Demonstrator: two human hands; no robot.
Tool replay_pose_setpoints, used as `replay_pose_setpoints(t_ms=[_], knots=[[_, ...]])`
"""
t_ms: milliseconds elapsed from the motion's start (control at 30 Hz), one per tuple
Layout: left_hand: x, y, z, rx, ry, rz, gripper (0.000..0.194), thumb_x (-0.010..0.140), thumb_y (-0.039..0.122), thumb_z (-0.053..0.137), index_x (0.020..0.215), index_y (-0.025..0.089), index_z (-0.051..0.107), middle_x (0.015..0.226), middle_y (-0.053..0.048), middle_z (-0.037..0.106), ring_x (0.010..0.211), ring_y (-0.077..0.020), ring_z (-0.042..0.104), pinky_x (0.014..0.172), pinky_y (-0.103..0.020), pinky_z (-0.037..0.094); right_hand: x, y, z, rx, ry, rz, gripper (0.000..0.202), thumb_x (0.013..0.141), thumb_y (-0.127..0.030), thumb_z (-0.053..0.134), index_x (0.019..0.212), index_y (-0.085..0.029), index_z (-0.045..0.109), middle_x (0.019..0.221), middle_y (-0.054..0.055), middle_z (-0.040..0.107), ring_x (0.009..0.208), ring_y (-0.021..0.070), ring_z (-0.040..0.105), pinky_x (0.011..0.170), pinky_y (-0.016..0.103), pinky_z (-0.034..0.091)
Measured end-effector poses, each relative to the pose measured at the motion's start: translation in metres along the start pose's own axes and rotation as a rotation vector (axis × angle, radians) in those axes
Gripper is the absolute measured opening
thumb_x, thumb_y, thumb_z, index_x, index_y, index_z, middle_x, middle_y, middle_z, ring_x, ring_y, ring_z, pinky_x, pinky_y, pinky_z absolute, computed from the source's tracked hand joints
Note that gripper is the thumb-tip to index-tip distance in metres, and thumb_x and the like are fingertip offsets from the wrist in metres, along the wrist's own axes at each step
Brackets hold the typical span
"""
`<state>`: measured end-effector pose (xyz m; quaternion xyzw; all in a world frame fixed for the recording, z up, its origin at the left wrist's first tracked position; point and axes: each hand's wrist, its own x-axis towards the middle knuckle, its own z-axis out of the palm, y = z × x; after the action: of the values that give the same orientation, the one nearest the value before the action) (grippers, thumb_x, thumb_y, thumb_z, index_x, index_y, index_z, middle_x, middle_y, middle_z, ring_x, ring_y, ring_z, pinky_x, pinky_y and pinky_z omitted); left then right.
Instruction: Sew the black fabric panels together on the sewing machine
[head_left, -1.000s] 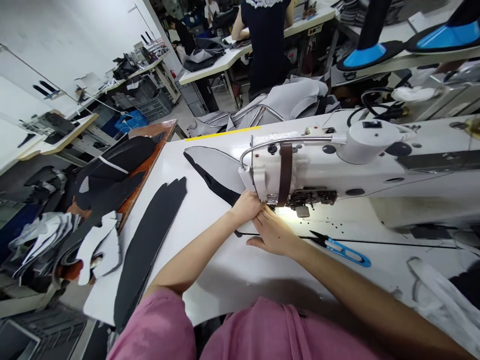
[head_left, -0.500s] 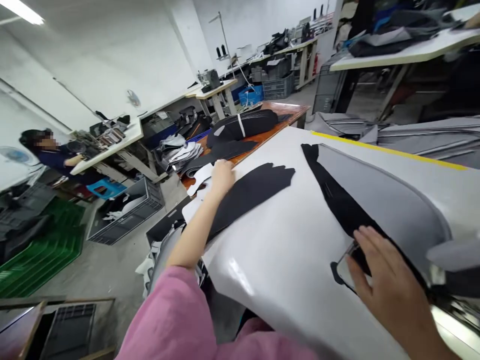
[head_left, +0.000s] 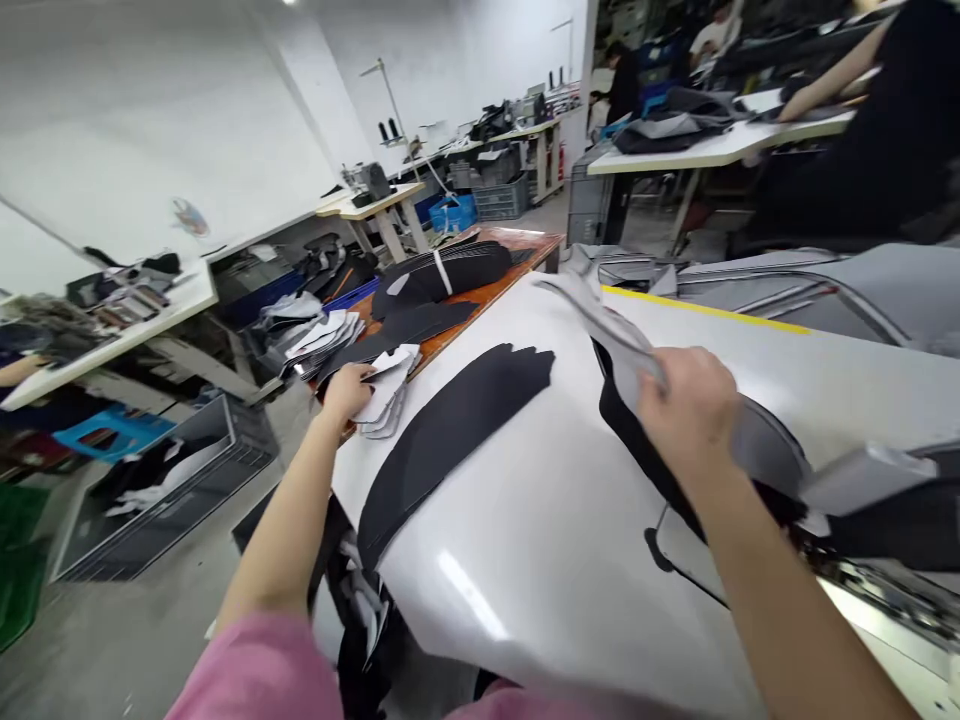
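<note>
My right hand (head_left: 690, 405) is closed on the edge of a grey fabric panel (head_left: 600, 315) and lifts it above the white tabletop (head_left: 540, 500). Under it, a black strip (head_left: 637, 430) runs along the panel. At the table's left edge, my left hand (head_left: 349, 392) has its fingers wrapped on a stack of light grey cut pieces (head_left: 386, 395). Between the hands lie dark curved pieces (head_left: 457, 430), flat on the table. A clear plate with a black rim (head_left: 679, 550) sits below my right forearm.
Sewing machine parts (head_left: 885, 590) stand at the lower right. An orange-brown table (head_left: 517, 238) beyond holds a tied black bundle (head_left: 472, 265). Grey crates (head_left: 247, 440) are on the floor at left. A person's arm (head_left: 832, 85) rests at a table at upper right.
My right hand has moved up and away from the clear plate and has taken hold of the grey panel, lifting it. My left hand now grips the light pieces. The view has turned right.
</note>
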<state>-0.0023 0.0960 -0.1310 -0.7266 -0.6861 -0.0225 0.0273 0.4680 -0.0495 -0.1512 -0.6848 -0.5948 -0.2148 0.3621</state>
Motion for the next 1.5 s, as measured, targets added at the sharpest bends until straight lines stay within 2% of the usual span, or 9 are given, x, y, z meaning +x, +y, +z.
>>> replay_pose_setpoints(t_ms=[133, 267, 400, 567, 667, 833, 1167, 1333, 1500], knots=[[-0.004, 0.002, -0.027, 0.037, 0.058, -0.122, 0.044, 0.076, 0.012, 0.043, 0.115, 0.014, 0.063, 0.112, -0.011, 0.064, 0.099, -0.0259, 0.058, 0.085, -0.034, 0.046, 0.005, -0.041, -0.033, 0.082, 0.124, -0.246, 0.022, 0.078, -0.008, 0.043, 0.089, -0.019, 0.058, 0.104, 0.009, 0.063, 0.099, 0.0211, 0.056, 0.079, 0.032, 0.04], [-0.028, 0.032, -0.063, 0.191, 0.339, -0.166, 0.041, 0.087, 0.023, 0.034, 0.118, 0.018, 0.059, 0.105, -0.01, 0.064, 0.09, -0.0257, 0.06, 0.075, -0.037, 0.048, -0.038, -0.004, -0.038, -0.04, -0.238, -0.322, 0.043, 0.075, 0.002, 0.035, 0.112, -0.012, 0.053, 0.112, 0.013, 0.063, 0.102, 0.0201, 0.058, 0.082, 0.033, 0.042], [-0.065, 0.106, -0.079, 0.223, 0.465, 0.108, 0.038, 0.088, 0.035, 0.04, 0.121, 0.024, 0.055, 0.117, -0.004, 0.057, 0.093, -0.0227, 0.06, 0.073, -0.031, 0.047, -0.107, 0.019, -0.054, -0.077, -0.447, -0.55, 0.056, 0.077, 0.004, 0.036, 0.127, -0.016, 0.047, 0.133, 0.014, 0.05, 0.126, 0.0245, 0.042, 0.096, 0.043, 0.034], [-0.122, 0.237, -0.046, 0.038, 0.08, 0.652, 0.034, 0.085, 0.017, 0.041, 0.113, 0.026, 0.06, 0.121, -0.001, 0.057, 0.087, -0.0156, 0.062, 0.071, -0.026, 0.046, -0.142, 0.008, -0.088, -0.048, -0.506, -0.567, 0.024, 0.082, 0.002, 0.041, 0.083, -0.016, 0.056, 0.083, 0.005, 0.058, 0.087, 0.0179, 0.055, 0.088, 0.037, 0.041], [-0.161, 0.31, -0.014, -0.098, -0.083, 0.912, 0.031, 0.09, 0.034, 0.042, 0.117, 0.025, 0.055, 0.117, -0.002, 0.057, 0.087, -0.0166, 0.063, 0.07, -0.027, 0.048, -0.156, 0.013, -0.102, -0.085, -0.465, -0.457, 0.02, 0.084, -0.001, 0.043, 0.075, -0.016, 0.053, 0.078, 0.004, 0.053, 0.081, 0.0173, 0.053, 0.087, 0.036, 0.043], [-0.208, 0.389, 0.02, -0.179, -0.127, 0.937, 0.055, 0.086, 0.053, 0.046, 0.128, 0.019, 0.04, 0.12, -0.009, 0.052, 0.085, -0.021, 0.063, 0.065, -0.032, 0.049, -0.199, 0.029, -0.119, -0.123, -0.349, -0.305, 0.021, 0.085, -0.002, 0.041, 0.084, -0.01, 0.06, 0.102, 0.015, 0.059, 0.113, 0.0247, 0.049, 0.1, 0.038, 0.039], [-0.213, 0.447, 0.041, -0.159, -0.079, 0.885, 0.03, 0.083, 0.028, 0.046, 0.109, 0.018, 0.057, 0.093, -0.008, 0.061, 0.084, -0.022, 0.061, 0.063, -0.029, 0.045, -0.202, 0.03, -0.127, -0.236, -0.387, -0.028, 0.025, 0.08, -0.002, 0.047, 0.1, -0.006, 0.063, 0.11, 0.016, 0.064, 0.094, 0.0232, 0.054, 0.081, 0.037, 0.042], [-0.212, 0.459, 0.052, -0.171, -0.147, 0.916, 0.019, 0.08, 0.022, 0.048, 0.087, 0.015, 0.064, 0.084, -0.01, 0.064, 0.085, -0.0229, 0.061, 0.067, -0.029, 0.045, -0.201, 0.032, -0.127, -0.308, -0.387, 0.033, 0.021, 0.081, -0.003, 0.048, 0.094, -0.008, 0.064, 0.106, 0.016, 0.065, 0.087, 0.0219, 0.053, 0.075, 0.035, 0.039], [-0.219, 0.46, 0.053, -0.223, -0.136, 0.909, 0.022, 0.082, 0.018, 0.044, 0.09, 0.013, 0.063, 0.087, -0.012, 0.065, 0.088, -0.0239, 0.061, 0.07, -0.031, 0.046, -0.203, 0.029, -0.13, -0.35, -0.379, 0.053, 0.021, 0.083, -0.003, 0.047, 0.093, -0.009, 0.064, 0.105, 0.015, 0.066, 0.087, 0.0225, 0.052, 0.078, 0.037, 0.038]])
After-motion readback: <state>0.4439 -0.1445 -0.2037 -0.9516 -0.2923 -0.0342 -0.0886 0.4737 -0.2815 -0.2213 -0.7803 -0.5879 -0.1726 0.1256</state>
